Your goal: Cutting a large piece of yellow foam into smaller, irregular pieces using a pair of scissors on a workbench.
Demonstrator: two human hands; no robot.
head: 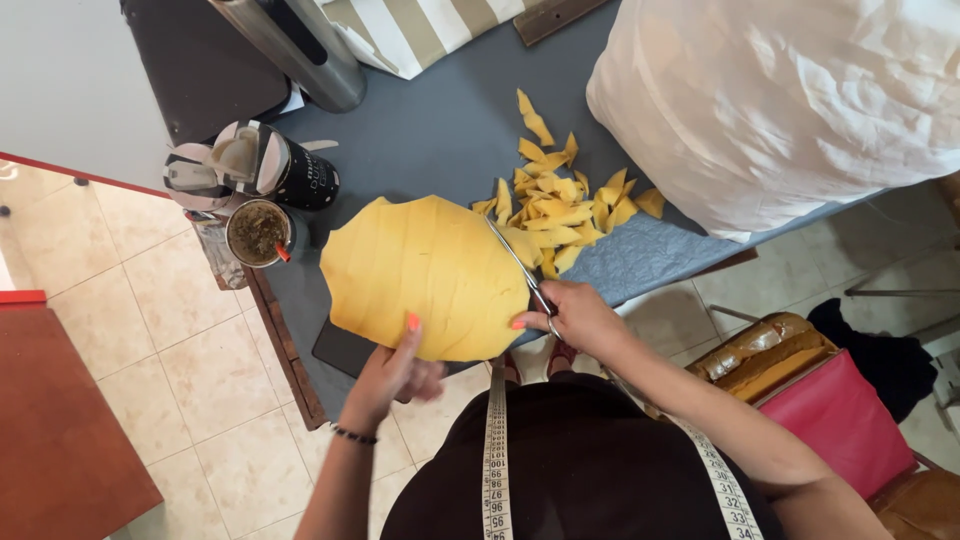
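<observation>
Measuring tape [497, 450] hangs round the person's neck over a black top, both ends running down toward the camera. Left hand [392, 372] pinches the near edge of a yellow fabric piece [425, 275], thumb on top, fingers curled under it. Right hand [575, 315] is closed through the handles of the scissors [520, 270]; blades lie along the fabric's right edge, tips pointing away from the person. Can't tell how far apart the blades are.

Fabric is roughly round with a scalloped outline, lying flat on the grey table [440, 130], its near edge overhanging the table's front. Yellow scraps [560, 205] are piled just right of the blades, a few strays further back.

Left of the fabric: cup with brownish contents [258, 232], dark printed mug [300, 175] just behind it. Metal cylinder [300, 45] at the back, striped cloth [420, 30] beside it. Big white bundle [790, 100] covers the table's right end. Red cushion [840, 420] down on the right, over tiled floor [170, 350].
</observation>
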